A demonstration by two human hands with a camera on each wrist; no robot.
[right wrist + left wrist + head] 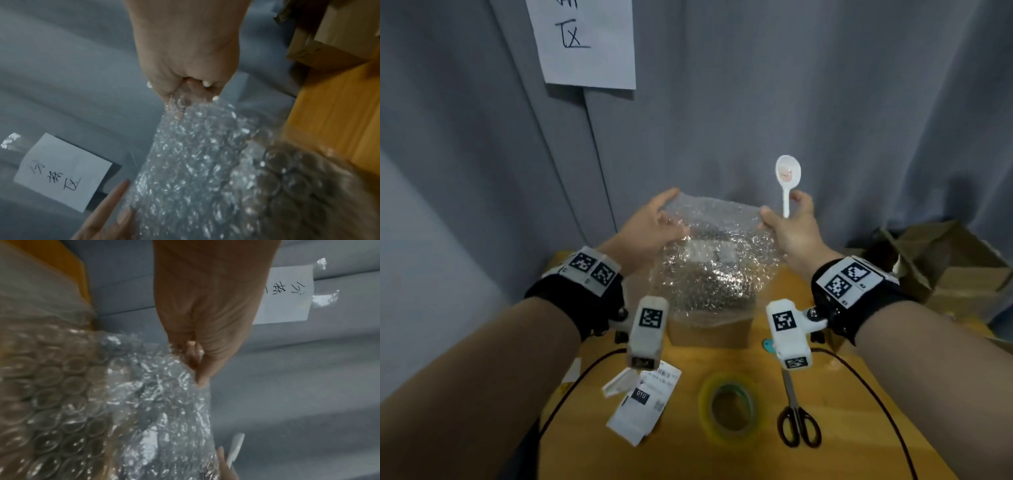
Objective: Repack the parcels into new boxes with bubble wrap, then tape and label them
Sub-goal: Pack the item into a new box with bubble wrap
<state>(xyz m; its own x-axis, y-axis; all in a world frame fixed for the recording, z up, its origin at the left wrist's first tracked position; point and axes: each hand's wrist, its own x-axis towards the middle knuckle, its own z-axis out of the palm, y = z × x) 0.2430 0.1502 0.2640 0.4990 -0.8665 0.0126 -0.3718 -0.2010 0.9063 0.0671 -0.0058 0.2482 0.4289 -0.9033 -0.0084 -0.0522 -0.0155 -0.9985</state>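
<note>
Fingers (669,197) of the left hand (650,226) pinch the left top corner of a sheet of bubble wrap (715,260), thumb on the near face; the right hand (791,233) pinches the right top corner and in the same grip holds a white spoon (787,181). Held between them, the sheet hangs upright and stretched, its top edge running left to right above the counter (753,346), its bottom edge draping onto a brown cardboard box (709,330) that stands in the middle, near the far edge. What the box holds I cannot tell through the wrap. The spoon stands nearly upright, bowl at the top, handle down into the hand. Grey curtain (825,102) hangs close behind the hands, with a paper sign (585,41) taped to it up on the left. On the near part of the counter, from the left, lie shipping labels (643,404), a roll of clear tape (729,407) lying flat, and black-handled scissors (796,418) with blades pointing away; open wood shows between them. Off the right edge sit more cardboard boxes (955,270), flaps open.
</note>
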